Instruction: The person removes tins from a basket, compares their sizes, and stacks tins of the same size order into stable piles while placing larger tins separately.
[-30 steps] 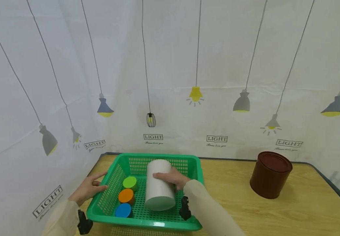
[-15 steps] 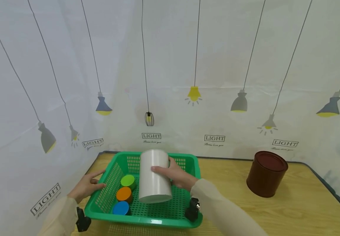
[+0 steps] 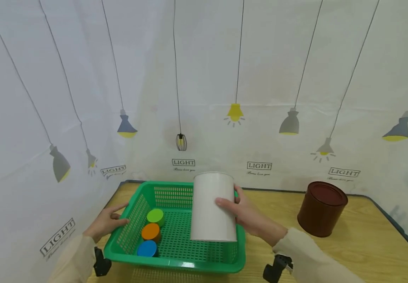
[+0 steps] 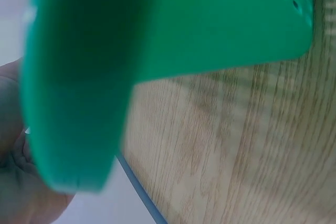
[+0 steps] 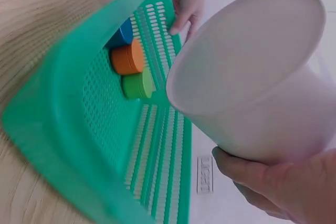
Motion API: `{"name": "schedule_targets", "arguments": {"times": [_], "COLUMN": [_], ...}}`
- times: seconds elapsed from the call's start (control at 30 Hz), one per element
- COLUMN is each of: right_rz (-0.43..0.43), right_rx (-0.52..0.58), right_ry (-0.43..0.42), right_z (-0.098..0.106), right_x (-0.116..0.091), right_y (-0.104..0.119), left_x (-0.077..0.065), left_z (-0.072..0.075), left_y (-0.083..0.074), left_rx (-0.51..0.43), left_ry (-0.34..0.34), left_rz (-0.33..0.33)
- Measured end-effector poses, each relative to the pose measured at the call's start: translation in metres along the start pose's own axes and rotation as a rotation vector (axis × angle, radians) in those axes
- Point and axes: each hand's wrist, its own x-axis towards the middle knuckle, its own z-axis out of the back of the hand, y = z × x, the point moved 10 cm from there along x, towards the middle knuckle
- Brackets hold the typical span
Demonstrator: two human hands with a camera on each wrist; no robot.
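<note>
My right hand [image 3: 257,216] grips a plain white cylindrical canister [image 3: 211,212] from its right side, thumb across the front. The canister hangs above the right part of a green plastic basket [image 3: 189,264], slightly tilted. In the right wrist view, one pale round end of the canister [image 5: 252,51] faces the camera. My left hand [image 3: 104,224] touches the basket's left rim with fingers fairly straight and spread. Along the basket's left inside stand small round pieces with a lime green top [image 3: 155,216], an orange top [image 3: 150,232] and a blue top [image 3: 147,249].
A dark brown lidded tin [image 3: 322,209] stands at the right on the wood-grain table [image 3: 278,204]. Behind the table hangs a pale wall sheet [image 3: 207,78] printed with lamps. The basket's near rim lies close to the bottom of the head view.
My right hand has lifted the white canister from inside the basket and carried it to the right, toward the basket's right rim. The left hand has stayed at the left rim.
</note>
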Motion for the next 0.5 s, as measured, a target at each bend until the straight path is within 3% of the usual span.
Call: {"name": "schedule_targets", "arguments": {"times": [0.17, 0.5], "right_rz": [0.022, 0.054], "right_rx": [-0.019, -0.142], "right_ry": [-0.088, -0.280], "right_z": [0.036, 0.114], "right_x": [-0.023, -0.074], "right_y": [0.004, 0.003], "left_x": [0.004, 0.003], "left_z": [-0.001, 0.000], "left_y": [0.006, 0.005], "left_rx": [0.004, 0.006], "left_ry": [-0.016, -0.009], "left_rz": [0.067, 0.026]}}
